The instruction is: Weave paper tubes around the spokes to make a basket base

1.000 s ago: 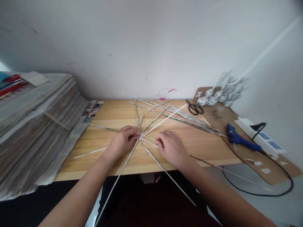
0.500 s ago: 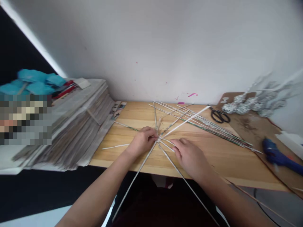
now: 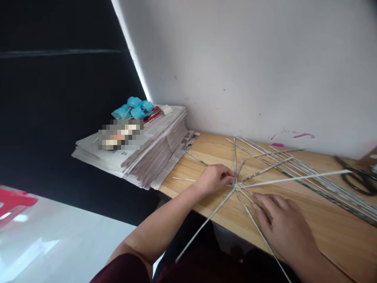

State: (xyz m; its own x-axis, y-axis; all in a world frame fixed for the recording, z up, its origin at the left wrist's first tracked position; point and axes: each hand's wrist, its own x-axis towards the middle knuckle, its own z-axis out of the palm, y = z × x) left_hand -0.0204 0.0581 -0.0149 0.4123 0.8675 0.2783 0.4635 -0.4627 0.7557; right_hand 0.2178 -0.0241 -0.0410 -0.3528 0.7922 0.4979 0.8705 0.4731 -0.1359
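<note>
Thin rolled-newspaper sticks radiate like spokes from a small woven hub point(image 3: 237, 186) on the wooden tabletop. My left hand point(image 3: 213, 180) is at the left of this hub, thumb and fingers pinched on a paper stick close to the centre; the fingertips partly cover it. On the right, my right hand point(image 3: 282, 222) lies over the spokes on that side with thumb and forefinger apart, near a stick that runs beneath it. A plain white paper stick point(image 3: 297, 179) stretches from the hub towards the right. Two long spokes extend past the table's front edge towards my body.
Several loose paper sticks point(image 3: 321, 182) lie behind and to the right, with black-handled scissors point(image 3: 357, 181) beyond them. At left stands a tall newspaper stack point(image 3: 159, 157), topped by blue rolls point(image 3: 135, 108). A wall point(image 3: 235, 59) backs the table.
My view has swung left, so the table sits further right and the glue gun has left the picture. The left hand keeps its pinch at the hub; the right hand's fingers have spread slightly.
</note>
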